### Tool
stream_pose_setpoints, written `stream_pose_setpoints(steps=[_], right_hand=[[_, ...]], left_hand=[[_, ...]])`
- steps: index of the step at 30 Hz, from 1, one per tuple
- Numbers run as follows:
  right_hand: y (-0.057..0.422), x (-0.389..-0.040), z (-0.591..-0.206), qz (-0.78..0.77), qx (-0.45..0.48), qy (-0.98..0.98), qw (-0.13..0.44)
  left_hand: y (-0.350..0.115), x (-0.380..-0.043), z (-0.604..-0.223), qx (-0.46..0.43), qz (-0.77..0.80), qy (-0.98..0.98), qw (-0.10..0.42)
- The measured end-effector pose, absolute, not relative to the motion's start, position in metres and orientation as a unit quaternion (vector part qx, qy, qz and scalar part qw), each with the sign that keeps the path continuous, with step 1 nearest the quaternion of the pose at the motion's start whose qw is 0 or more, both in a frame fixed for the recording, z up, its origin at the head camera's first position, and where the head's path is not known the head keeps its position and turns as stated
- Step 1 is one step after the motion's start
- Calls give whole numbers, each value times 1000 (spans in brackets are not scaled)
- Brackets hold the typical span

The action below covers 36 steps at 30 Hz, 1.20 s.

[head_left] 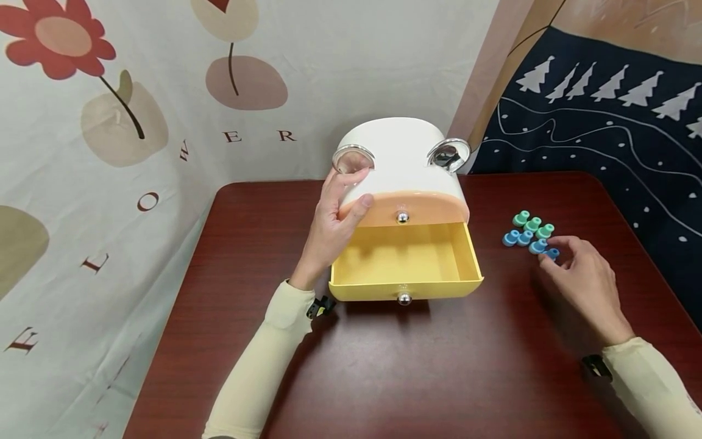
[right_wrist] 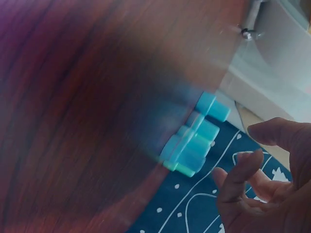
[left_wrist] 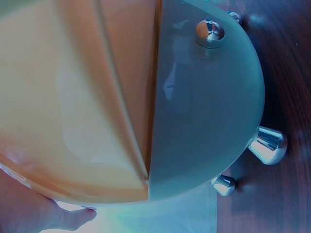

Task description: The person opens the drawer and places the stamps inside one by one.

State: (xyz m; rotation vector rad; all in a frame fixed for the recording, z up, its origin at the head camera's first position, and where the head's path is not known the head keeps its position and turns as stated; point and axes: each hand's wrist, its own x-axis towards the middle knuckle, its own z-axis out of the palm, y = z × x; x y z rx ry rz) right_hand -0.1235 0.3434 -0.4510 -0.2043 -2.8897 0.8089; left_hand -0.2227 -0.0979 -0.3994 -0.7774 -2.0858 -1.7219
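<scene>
A small white drawer cabinet (head_left: 403, 143) stands on the table, chrome-ringed ears on top and chrome feet (left_wrist: 269, 148) below. Its orange upper drawer (head_left: 433, 207) is closed; the yellow lower drawer (head_left: 406, 291) is pulled out, and its inside looks bare. My left hand (head_left: 331, 216) grips the cabinet's left side, thumb on the orange front and fingers near the left ear. Over at the right, my right hand (head_left: 589, 283) is at several small blue stepped round pegs (head_left: 540, 246), thumb and index fingertips around the nearest one. In the right wrist view its fingers (right_wrist: 243, 174) are spread apart.
Three green pegs (head_left: 532, 224) lie just behind the blue ones. A dark red-brown wooden table (head_left: 460, 372) carries everything. Behind it hang a pale flower-print cloth (head_left: 164, 73) and, at the right, a dark blue cloth (head_left: 598, 128) with white trees.
</scene>
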Motion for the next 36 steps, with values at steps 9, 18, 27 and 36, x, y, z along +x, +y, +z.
stream_pose_setpoints(steps=[9,18,27,36], right_hand=[[359,-119,-456,258,-58,-963,53],[370,-121,-460,257,-45,-964,58],[359,-120,-466,265,-32,-962,57],[342,-111,-460,270,3,-958,97]], left_hand=[[-97,-222,-399,-270,-609,-727,165],[-98,-221,-399,-274,-590,-739,174],[-99,-223,-400,-272,-598,-735,167],[-99,-224,-399,-274,-598,-734,168]])
